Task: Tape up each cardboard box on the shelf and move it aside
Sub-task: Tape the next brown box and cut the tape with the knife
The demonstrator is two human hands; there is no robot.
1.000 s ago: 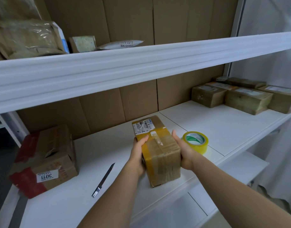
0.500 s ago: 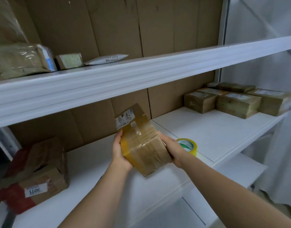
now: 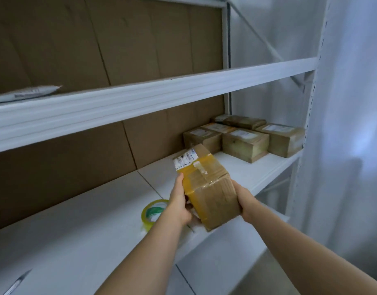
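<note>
Both hands hold a taped cardboard box (image 3: 206,186) tilted in the air above the near edge of the white shelf (image 3: 87,226). The left hand (image 3: 180,204) grips its left side with fingers curled underneath, and the right hand (image 3: 244,202) clasps its right side. A roll of yellow tape (image 3: 152,212) lies on the shelf just left of the left hand. At the far right of the shelf sits a group of sealed boxes (image 3: 245,140). A knife (image 3: 16,283) lies near the left edge.
</note>
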